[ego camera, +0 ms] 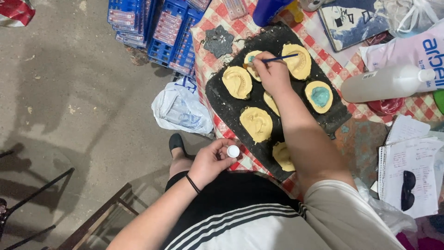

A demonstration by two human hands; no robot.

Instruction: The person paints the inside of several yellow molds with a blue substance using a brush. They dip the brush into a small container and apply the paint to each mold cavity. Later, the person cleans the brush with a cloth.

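Note:
My right hand [274, 74] holds a thin blue-handled paintbrush [283, 58] with its tip on a yellow plaster mould [251, 59]. The mould lies with several others on a black tray [222, 99]. One mould [319, 96] at the tray's right has a teal-painted centre. My left hand [210, 162] rests near my lap, at the table's front edge, and grips a small pot with a white cap [233, 151].
The tray lies on a red-checked tablecloth [210, 32]. A white plastic bottle [386, 83] lies to the right, beside papers, a spiral notebook [407, 162] and dark sunglasses [408, 190]. Blue crates [157, 28] and a plastic bag [180, 109] sit on the concrete floor to the left.

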